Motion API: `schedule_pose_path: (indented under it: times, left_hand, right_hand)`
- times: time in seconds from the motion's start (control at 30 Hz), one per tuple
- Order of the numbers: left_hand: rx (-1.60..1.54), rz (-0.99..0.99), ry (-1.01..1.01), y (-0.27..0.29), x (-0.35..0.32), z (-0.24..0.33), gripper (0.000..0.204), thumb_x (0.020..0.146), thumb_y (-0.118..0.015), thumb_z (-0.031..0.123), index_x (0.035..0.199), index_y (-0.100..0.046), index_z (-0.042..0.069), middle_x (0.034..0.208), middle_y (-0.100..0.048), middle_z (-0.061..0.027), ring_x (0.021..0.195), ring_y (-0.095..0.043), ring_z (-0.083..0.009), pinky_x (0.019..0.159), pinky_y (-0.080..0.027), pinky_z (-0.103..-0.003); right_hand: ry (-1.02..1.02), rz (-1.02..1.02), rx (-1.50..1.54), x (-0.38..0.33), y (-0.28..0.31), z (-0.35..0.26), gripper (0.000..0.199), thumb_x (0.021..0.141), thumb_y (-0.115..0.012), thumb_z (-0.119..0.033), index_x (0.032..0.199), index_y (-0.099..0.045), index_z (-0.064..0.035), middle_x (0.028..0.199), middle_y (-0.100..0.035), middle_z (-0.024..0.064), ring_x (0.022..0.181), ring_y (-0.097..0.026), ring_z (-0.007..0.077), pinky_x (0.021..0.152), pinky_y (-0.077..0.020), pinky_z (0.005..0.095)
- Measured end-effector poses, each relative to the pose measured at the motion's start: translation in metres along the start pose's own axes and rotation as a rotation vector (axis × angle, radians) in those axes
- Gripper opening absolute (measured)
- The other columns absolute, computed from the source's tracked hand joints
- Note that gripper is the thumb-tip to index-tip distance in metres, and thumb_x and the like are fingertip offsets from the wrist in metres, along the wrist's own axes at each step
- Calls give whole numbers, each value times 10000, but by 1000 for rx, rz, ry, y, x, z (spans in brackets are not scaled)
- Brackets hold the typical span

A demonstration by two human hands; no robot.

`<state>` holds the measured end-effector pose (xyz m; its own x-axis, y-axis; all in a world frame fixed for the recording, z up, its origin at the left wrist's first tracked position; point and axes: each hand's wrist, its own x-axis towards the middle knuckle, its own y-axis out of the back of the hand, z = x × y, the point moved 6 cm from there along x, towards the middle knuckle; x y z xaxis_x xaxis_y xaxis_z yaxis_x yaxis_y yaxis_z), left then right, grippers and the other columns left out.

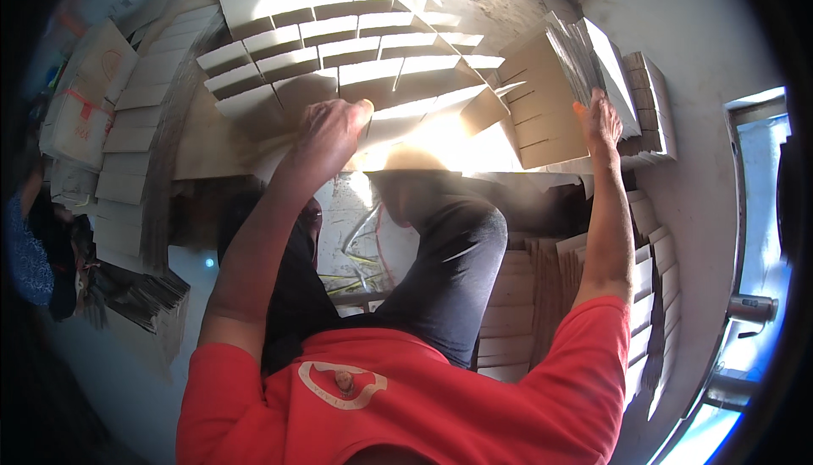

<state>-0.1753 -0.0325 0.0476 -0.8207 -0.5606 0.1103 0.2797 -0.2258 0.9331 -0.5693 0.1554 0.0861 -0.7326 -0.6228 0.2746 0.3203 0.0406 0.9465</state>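
- Up front of the seated person, slotted cardboard strips mesh into a divider grid (356, 58), lying flat on the surface beyond the knees.
- Left hand (332, 130) sits at the grid's near edge, fingers curled over the top edge of one strip, gripping it. Judging by the pose, it pins the grid so the cells don't skew.
- Right hand (600, 122) is flat and open-fingered against a stack of loose slotted strips (550, 105), thumb side toward the stack. It presses rather than pinches; whether any finger hooks behind a strip cannot be told.
- That stack stands on edge, tilted, leaning away to the right. Probably kept upright that way so single strips peel off the face easily.
- Stack's long axis runs from near-centre up toward the top right; slots open toward the grid side.
- Grid rows run roughly left to right across the view, bent by the lens; cross strips run away from the person.
- More flat cardboard stacks (127, 118) line the left, and another pile (652, 262) runs along the right by the wall, all within arm's reach.
- Strong sun glare washes out the grid's near right corner; detail is lost there.
- Dark trousers (449, 262) and red shirt (406, 406) fill the lower frame.
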Motion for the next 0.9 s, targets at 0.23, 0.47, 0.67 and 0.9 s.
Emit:
schedule_pose_path:
  times: [0.23,0.47,0.67,0.9]
  left_hand:
    - [11,46,-22,-2,11,-14,62,775,-576,45,834,-564,30,706,-596,-202,772,-613,-391,690,-468,-483]
    - [-47,19,9,-3,11,-13,185,751,-662,82,911,-584,30,813,-619,-194,836,-604,-388,739,-464,-476]
    - [-111,191,14,12,-1,-22,408,735,-697,128,1123,-598,48,977,-641,-150,965,-593,-323,821,-456,-426]
    - [-49,133,52,15,-11,-27,434,733,-707,148,1138,-598,38,975,-640,-149,960,-591,-315,833,-454,-415]
  right_hand:
    - [521,-243,834,-30,26,-125,336,752,-704,-40,1084,-661,-73,1116,-652,70,783,-649,196,727,-542,323]
    - [299,-403,881,3,-19,-139,191,762,-717,-88,949,-709,-47,808,-699,64,754,-647,146,687,-525,292]
    - [205,129,876,-12,0,-77,234,844,-671,-234,1030,-683,-92,936,-690,65,810,-657,209,731,-533,325]
    - [85,127,-48,-21,-22,-11,550,754,-727,-345,1173,-498,-72,1108,-554,158,1076,-510,359,808,-503,459]
